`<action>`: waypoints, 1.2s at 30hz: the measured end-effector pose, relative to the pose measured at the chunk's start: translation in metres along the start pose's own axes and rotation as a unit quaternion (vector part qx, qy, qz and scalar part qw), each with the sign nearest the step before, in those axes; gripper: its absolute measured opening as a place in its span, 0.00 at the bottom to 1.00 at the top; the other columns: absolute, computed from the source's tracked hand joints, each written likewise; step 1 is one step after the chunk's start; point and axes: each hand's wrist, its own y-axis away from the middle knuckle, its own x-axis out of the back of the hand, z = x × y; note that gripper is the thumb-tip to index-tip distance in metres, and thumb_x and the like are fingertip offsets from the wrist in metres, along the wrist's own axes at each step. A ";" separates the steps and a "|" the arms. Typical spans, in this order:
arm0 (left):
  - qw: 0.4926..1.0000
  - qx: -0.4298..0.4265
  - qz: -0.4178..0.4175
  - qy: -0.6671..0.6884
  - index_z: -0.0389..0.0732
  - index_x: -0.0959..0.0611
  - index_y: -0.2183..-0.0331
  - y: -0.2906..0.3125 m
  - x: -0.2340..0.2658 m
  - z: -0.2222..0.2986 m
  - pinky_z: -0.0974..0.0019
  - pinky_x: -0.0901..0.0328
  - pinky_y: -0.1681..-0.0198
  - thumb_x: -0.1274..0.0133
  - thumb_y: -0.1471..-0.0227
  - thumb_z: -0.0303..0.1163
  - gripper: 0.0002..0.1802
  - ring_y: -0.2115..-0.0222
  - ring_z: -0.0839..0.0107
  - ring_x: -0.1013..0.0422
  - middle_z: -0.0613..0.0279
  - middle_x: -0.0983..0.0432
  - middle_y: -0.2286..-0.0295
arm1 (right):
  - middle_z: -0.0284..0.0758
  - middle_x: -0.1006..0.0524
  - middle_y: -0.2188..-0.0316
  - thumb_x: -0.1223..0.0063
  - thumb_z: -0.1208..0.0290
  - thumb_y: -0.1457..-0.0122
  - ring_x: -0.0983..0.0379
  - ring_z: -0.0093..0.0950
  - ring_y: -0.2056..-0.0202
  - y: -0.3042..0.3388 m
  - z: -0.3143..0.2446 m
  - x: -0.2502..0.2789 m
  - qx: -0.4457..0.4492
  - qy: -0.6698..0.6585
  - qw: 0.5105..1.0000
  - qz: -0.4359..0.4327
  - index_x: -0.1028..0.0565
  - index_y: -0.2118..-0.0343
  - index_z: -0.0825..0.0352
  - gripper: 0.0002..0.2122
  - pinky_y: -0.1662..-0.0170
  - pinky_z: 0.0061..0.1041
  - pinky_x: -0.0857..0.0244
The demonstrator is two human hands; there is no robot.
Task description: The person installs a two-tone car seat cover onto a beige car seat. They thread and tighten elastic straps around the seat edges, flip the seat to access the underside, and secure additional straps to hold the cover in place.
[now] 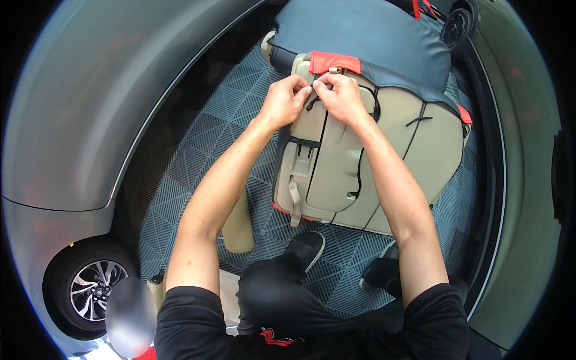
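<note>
A beige car seat part (393,144) lies on the floor with its panelled side up. A dark grey seat cover (360,30) with a red edge (333,62) is drawn over its far end. My left hand (283,101) and my right hand (342,98) meet at the fingertips near the red edge. Both pinch a thin black cord (311,104), whose loose end hangs just below; the fingers hide the spot where they grip. Another black cord (419,120) is knotted farther right on the panel. A beige webbing strap (294,201) dangles at the near left corner.
Grey car bodywork (78,132) curves along the left, with a wheel (99,291) below it. More bodywork (519,150) stands on the right. Grey patterned floor tiles (207,138) lie under the seat. A beige padded piece (239,231) rests beside my left forearm, near my dark shoe (305,249).
</note>
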 end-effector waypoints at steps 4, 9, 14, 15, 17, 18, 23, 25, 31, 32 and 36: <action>0.990 -0.113 0.052 -0.063 0.34 0.17 0.67 0.000 0.001 -0.009 0.58 0.27 0.66 0.38 0.44 0.31 0.09 0.72 0.56 0.21 0.48 0.18 0.72 | 0.32 0.20 0.79 0.42 0.65 0.38 0.28 0.17 0.78 0.006 -0.005 -0.013 0.004 -0.049 0.997 0.052 0.18 0.66 0.70 0.11 0.72 0.23 0.33; 0.995 -0.089 0.049 -0.020 0.35 0.17 0.63 0.005 -0.010 -0.005 0.55 0.26 0.66 0.39 0.44 0.29 0.08 0.69 0.50 0.20 0.46 0.18 0.71 | 0.28 0.21 0.78 0.44 0.66 0.36 0.28 0.16 0.78 0.010 0.008 -0.021 -0.009 -0.117 0.988 0.098 0.18 0.67 0.70 0.11 0.73 0.21 0.34; 0.984 -0.152 0.074 -0.051 0.36 0.17 0.61 0.003 -0.010 -0.017 0.54 0.26 0.62 0.42 0.42 0.28 0.08 0.66 0.48 0.20 0.45 0.18 0.68 | 0.39 0.19 0.80 0.44 0.63 0.40 0.21 0.25 0.76 -0.003 -0.010 -0.005 -0.088 -0.097 0.991 -0.006 0.18 0.67 0.72 0.14 0.69 0.29 0.28; 0.985 -0.147 0.079 -0.046 0.36 0.17 0.61 0.004 -0.013 -0.017 0.54 0.26 0.62 0.42 0.42 0.28 0.08 0.66 0.48 0.21 0.46 0.18 0.68 | 0.40 0.19 0.79 0.44 0.62 0.41 0.20 0.27 0.75 -0.008 -0.017 0.005 -0.089 -0.037 0.994 -0.051 0.17 0.68 0.72 0.14 0.68 0.30 0.27; 0.986 -0.142 0.083 -0.036 0.36 0.17 0.60 0.006 -0.017 -0.017 0.54 0.27 0.61 0.43 0.42 0.28 0.08 0.65 0.48 0.21 0.46 0.18 0.67 | 0.42 0.19 0.79 0.45 0.61 0.43 0.19 0.31 0.74 -0.019 -0.023 0.019 -0.094 0.082 0.983 -0.135 0.17 0.70 0.71 0.16 0.67 0.33 0.26; 0.981 -0.155 0.104 -0.045 0.36 0.16 0.62 0.005 -0.021 -0.021 0.58 0.26 0.63 0.43 0.42 0.27 0.07 0.67 0.52 0.19 0.49 0.17 0.67 | 0.45 0.19 0.78 0.45 0.59 0.46 0.19 0.35 0.74 -0.025 -0.024 0.023 -0.103 0.113 0.974 -0.167 0.17 0.72 0.71 0.17 0.66 0.35 0.26; 0.986 -0.147 0.075 -0.019 0.35 0.16 0.61 0.006 -0.019 -0.020 0.59 0.27 0.66 0.41 0.43 0.26 0.08 0.70 0.56 0.21 0.50 0.19 0.70 | 0.46 0.19 0.75 0.45 0.64 0.42 0.20 0.37 0.72 -0.037 -0.025 0.025 -0.035 0.164 0.964 -0.207 0.18 0.71 0.73 0.14 0.65 0.37 0.27; 0.983 -0.167 0.073 -0.022 0.35 0.16 0.62 0.007 -0.016 -0.021 0.59 0.27 0.67 0.40 0.44 0.26 0.07 0.71 0.56 0.21 0.51 0.20 0.71 | 0.49 0.19 0.72 0.47 0.65 0.45 0.19 0.44 0.66 -0.028 -0.020 0.020 0.007 0.153 0.977 -0.151 0.18 0.71 0.72 0.13 0.59 0.40 0.27; 0.977 -0.190 0.081 -0.053 0.34 0.17 0.68 0.008 -0.015 -0.022 0.59 0.30 0.69 0.40 0.46 0.23 0.03 0.74 0.57 0.23 0.52 0.22 0.75 | 0.52 0.21 0.76 0.47 0.66 0.46 0.20 0.46 0.70 -0.015 -0.011 0.008 0.021 0.083 0.996 -0.019 0.19 0.74 0.72 0.12 0.62 0.42 0.27; 0.975 -0.197 0.081 -0.053 0.34 0.17 0.68 0.007 -0.015 -0.023 0.59 0.30 0.69 0.40 0.46 0.23 0.03 0.74 0.57 0.23 0.52 0.22 0.75 | 0.52 0.21 0.77 0.47 0.67 0.46 0.20 0.46 0.71 -0.013 -0.012 0.007 0.021 0.074 0.997 -0.004 0.19 0.74 0.73 0.12 0.63 0.42 0.28; 0.969 -0.222 0.090 -0.061 0.34 0.17 0.68 0.006 -0.015 -0.027 0.59 0.30 0.69 0.40 0.46 0.24 0.04 0.74 0.57 0.23 0.52 0.22 0.75 | 0.41 0.24 0.82 0.45 0.66 0.45 0.27 0.27 0.79 -0.009 -0.021 0.004 -0.042 -0.022 0.997 0.065 0.21 0.77 0.72 0.13 0.71 0.34 0.33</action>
